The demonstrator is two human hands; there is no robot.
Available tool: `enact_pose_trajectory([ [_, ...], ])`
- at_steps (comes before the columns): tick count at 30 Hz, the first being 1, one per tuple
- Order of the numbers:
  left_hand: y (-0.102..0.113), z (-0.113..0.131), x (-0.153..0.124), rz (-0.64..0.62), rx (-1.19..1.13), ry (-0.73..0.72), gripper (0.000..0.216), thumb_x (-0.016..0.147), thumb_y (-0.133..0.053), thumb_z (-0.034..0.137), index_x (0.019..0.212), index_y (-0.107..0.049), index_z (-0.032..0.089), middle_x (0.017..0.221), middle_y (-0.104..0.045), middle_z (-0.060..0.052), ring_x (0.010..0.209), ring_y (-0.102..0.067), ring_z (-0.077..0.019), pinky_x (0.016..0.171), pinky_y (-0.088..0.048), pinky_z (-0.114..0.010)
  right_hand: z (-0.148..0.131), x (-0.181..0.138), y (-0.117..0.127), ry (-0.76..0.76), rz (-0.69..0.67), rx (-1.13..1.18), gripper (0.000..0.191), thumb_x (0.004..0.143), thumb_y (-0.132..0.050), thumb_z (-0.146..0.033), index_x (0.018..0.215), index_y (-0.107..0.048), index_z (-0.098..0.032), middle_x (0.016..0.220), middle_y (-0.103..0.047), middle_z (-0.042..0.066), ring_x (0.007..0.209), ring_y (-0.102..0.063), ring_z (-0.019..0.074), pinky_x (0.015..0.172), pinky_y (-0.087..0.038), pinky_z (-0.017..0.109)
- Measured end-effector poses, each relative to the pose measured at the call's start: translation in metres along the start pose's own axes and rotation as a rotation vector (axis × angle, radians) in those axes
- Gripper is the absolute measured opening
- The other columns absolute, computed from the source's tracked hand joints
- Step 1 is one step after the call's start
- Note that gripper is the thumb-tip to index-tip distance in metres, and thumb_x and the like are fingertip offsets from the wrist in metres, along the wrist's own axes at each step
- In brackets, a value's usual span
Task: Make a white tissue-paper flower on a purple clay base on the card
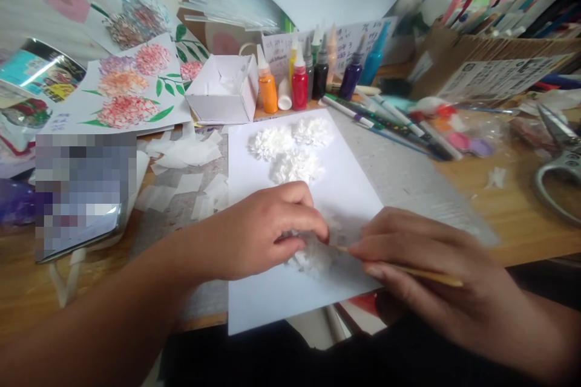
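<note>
A sheet of white paper (254,308) lies on the table in front of me, with three fluffy white paper flowers (297,163) on its upper part. Lower down, another white paper flower (313,260) is partly hidden beneath my left hand (258,230), whose fingers and thumb curl closed around it. My right hand (422,266) grips a thin wooden stick (422,273) between thumb and fingers. The stick's tip points left and meets the flower near my left fingertips; the exact contact is blurred.
Thin white paper pieces (193,151) are scattered at the left, near a phone (86,193). Behind the sheet stand a white paper box (222,103) and several paint bottles (300,81). Pens (385,115) and scissors (560,160) lie right; a flower picture (131,84) lies left.
</note>
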State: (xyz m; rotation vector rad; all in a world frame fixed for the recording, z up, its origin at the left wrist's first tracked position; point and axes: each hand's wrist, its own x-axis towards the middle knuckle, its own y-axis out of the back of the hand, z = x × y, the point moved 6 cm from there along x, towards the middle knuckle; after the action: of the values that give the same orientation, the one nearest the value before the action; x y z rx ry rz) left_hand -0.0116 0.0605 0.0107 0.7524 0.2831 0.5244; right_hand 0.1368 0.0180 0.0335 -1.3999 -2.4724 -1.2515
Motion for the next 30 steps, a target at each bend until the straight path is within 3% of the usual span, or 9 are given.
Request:
enact_pose_trajectory([
  [5,0.001,0.002,0.0,-0.043,0.021,-0.011,0.031,0.08,-0.049,0.001,0.093,-0.068,0.023,0.093,-0.046,0.001,0.084,-0.05,-0.0069,0.077,-0.04,-0.016,-0.006,-0.006,-0.008,0.076,-0.08,-0.002,0.02,0.084,-0.058,-0.008,0.102,-0.065,-0.012,0.083,-0.066,0.009,0.077,-0.06,0.0171,0.067,-0.051,0.029],
  [9,0.0,0.002,0.001,-0.05,0.03,-0.002,0.029,0.081,-0.049,0.002,0.088,-0.069,0.021,0.091,-0.048,0.0,0.081,-0.051,-0.0066,0.075,-0.04,-0.015,-0.01,-0.005,0.0,0.1,-0.03,-0.049,0.014,0.086,-0.055,-0.011,0.096,-0.066,-0.01,0.083,-0.068,0.01,0.078,-0.062,0.0176,0.077,-0.052,0.031],
  [13,0.004,0.007,0.0,-0.049,0.03,-0.01,0.024,0.082,-0.051,0.005,0.085,-0.069,0.021,0.091,-0.052,0.0,0.08,-0.054,-0.0073,0.073,-0.042,-0.016,-0.01,-0.001,0.004,0.091,-0.011,-0.082,0.016,0.086,-0.055,-0.012,0.098,-0.066,-0.011,0.086,-0.068,0.01,0.079,-0.063,0.0169,0.07,-0.053,0.027],
  [15,0.015,0.007,-0.005,-0.036,0.05,-0.002,0.021,0.082,-0.053,0.01,0.089,-0.069,0.022,0.091,-0.056,0.0,0.08,-0.055,-0.0082,0.074,-0.043,-0.017,-0.011,0.0,0.001,0.107,-0.011,-0.093,0.015,0.088,-0.053,-0.014,0.094,-0.066,-0.012,0.088,-0.068,0.01,0.079,-0.063,0.0175,0.067,-0.053,0.026],
  [17,0.038,0.0,-0.015,0.085,0.133,0.076,0.017,0.082,-0.055,0.015,0.091,-0.068,0.023,0.09,-0.059,0.0,0.08,-0.057,-0.0094,0.074,-0.044,-0.019,-0.011,-0.001,-0.004,0.143,-0.003,-0.09,0.016,0.09,-0.05,-0.018,0.092,-0.066,-0.014,0.086,-0.067,0.01,0.077,-0.064,0.0177,0.065,-0.052,0.026],
  [20,0.08,-0.027,-0.04,0.326,0.371,0.381,0.01,0.079,-0.057,0.024,0.085,-0.065,0.021,0.082,-0.061,0.001,0.073,-0.056,-0.012,0.069,-0.043,-0.024,-0.009,-0.001,-0.008,0.188,0.049,-0.08,0.02,0.093,-0.045,-0.025,0.095,-0.064,-0.018,0.081,-0.066,0.007,0.072,-0.064,0.0172,0.057,-0.051,0.024],
  [22,0.091,-0.048,-0.054,0.285,0.482,0.575,0.011,0.074,-0.06,0.028,0.081,-0.064,0.02,0.079,-0.061,0.001,0.071,-0.055,-0.0144,0.066,-0.041,-0.026,-0.007,0.0,-0.009,0.212,0.076,-0.113,0.019,0.093,-0.043,-0.027,0.095,-0.062,-0.022,0.08,-0.065,0.006,0.07,-0.064,0.0176,0.051,-0.049,0.024],
  [24,0.089,-0.062,-0.06,0.173,0.504,0.641,0.016,0.07,-0.062,0.03,0.083,-0.063,0.021,0.083,-0.061,0.0,0.074,-0.055,-0.0164,0.067,-0.04,-0.027,-0.008,0.001,-0.01,0.238,0.081,-0.149,0.018,0.093,-0.042,-0.028,0.095,-0.06,-0.024,0.079,-0.065,0.005,0.069,-0.063,0.0179,0.049,-0.048,0.024],
  [30,0.062,-0.057,-0.043,0.022,0.407,0.396,0.023,0.073,-0.056,0.019,0.095,-0.062,0.022,0.104,-0.054,-0.002,0.096,-0.051,-0.0186,0.086,-0.037,-0.03,-0.011,-0.002,-0.01,0.234,0.065,-0.182,0.015,0.092,-0.042,-0.028,0.097,-0.057,-0.025,0.079,-0.064,0.004,0.067,-0.062,0.0194,0.049,-0.047,0.027],
])
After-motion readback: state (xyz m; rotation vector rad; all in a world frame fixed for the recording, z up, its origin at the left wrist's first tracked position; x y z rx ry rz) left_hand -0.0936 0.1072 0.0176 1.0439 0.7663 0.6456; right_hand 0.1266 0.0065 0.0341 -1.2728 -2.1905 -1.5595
